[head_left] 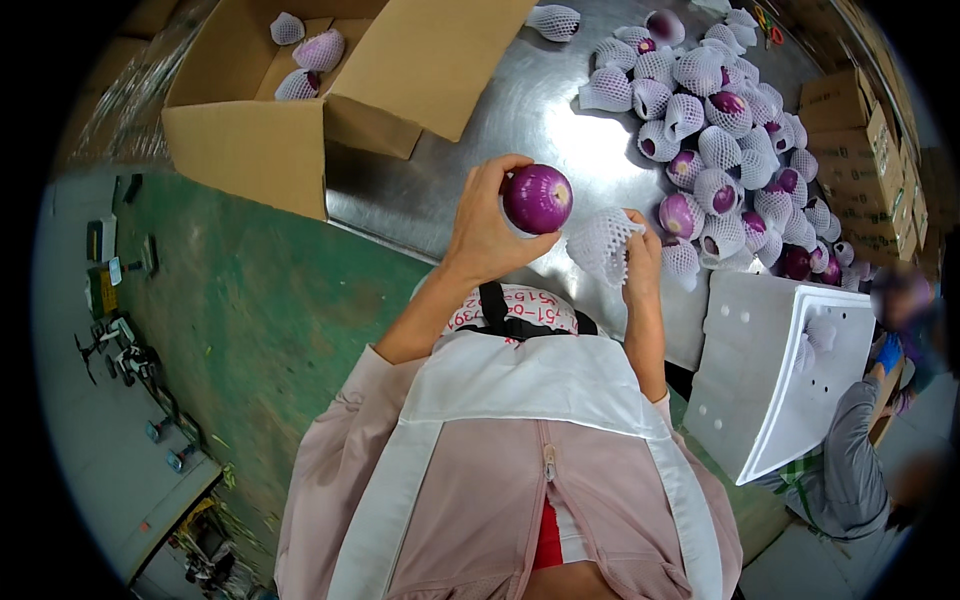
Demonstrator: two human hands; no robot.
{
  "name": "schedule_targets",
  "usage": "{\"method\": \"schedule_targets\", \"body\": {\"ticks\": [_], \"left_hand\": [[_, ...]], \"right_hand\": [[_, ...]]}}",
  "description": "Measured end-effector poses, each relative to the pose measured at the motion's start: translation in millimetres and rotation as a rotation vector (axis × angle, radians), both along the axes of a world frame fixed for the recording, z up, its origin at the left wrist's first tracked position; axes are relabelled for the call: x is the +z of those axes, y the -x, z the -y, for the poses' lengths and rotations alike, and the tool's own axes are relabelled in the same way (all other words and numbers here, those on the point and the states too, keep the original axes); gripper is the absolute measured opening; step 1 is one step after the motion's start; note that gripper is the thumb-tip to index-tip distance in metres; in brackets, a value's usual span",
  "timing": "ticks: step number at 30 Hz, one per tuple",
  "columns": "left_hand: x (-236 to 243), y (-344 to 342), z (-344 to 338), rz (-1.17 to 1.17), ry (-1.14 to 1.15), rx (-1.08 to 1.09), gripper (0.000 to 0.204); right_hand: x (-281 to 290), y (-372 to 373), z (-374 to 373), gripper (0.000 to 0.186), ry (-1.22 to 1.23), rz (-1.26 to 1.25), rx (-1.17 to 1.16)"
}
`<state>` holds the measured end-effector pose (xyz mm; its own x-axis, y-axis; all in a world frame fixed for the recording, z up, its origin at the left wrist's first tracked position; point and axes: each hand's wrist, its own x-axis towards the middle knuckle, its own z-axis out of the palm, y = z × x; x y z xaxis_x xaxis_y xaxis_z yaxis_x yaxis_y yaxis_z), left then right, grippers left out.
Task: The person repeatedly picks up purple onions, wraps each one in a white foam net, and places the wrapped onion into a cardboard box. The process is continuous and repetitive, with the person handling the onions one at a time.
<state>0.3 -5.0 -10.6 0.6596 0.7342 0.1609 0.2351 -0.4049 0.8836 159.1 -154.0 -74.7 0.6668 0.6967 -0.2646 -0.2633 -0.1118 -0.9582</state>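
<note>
My left hand is closed around a shiny red onion, its pale root or stem spot facing up. My right hand pinches a white foam net sleeve, which hangs beside the onion and apart from it. To the right, a large heap of red onions in foam net sleeves covers the steel table. Some onions show bare purple skin between the nets. At the upper left an open cardboard box holds a few netted onions.
A white foam box with a few net sleeves inside stands right of me. Stacked cartons line the right side. Orange-handled scissors lie at the far table edge. Beyond the foam box, a person in a grey sleeve and blue glove works.
</note>
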Motion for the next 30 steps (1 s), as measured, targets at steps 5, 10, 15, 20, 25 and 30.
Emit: {"method": "schedule_targets", "body": {"ticks": [5,10,15,20,25,30], "left_hand": [[-8.2,1.4,-2.5,0.181,0.227,-0.058,0.074],[-10.8,1.2,-5.8,0.144,-0.013,-0.062,0.078],[-0.6,0.6,0.1,0.089,0.084,0.009,0.074],[-2.7,0.1,-2.4,0.168,-0.114,-0.026,0.072],[-1.7,0.0,-1.8,0.157,-0.136,-0.044,0.071],[-11.1,0.0,-1.9,0.337,0.513,-0.072,0.072]], "right_hand": [[-5.5,-1.5,1.0,0.029,0.014,0.019,0.003],[0.9,0.6,1.7,0.030,0.095,0.029,0.001],[-7.1,-1.3,3.2,0.031,0.114,0.076,-0.010],[-6.7,1.0,0.9,0.032,0.094,0.078,0.003],[-8.8,-0.4,2.4,0.032,0.097,0.089,0.017],[-10.8,1.5,1.7,0.032,0.089,0.056,-0.010]]}}
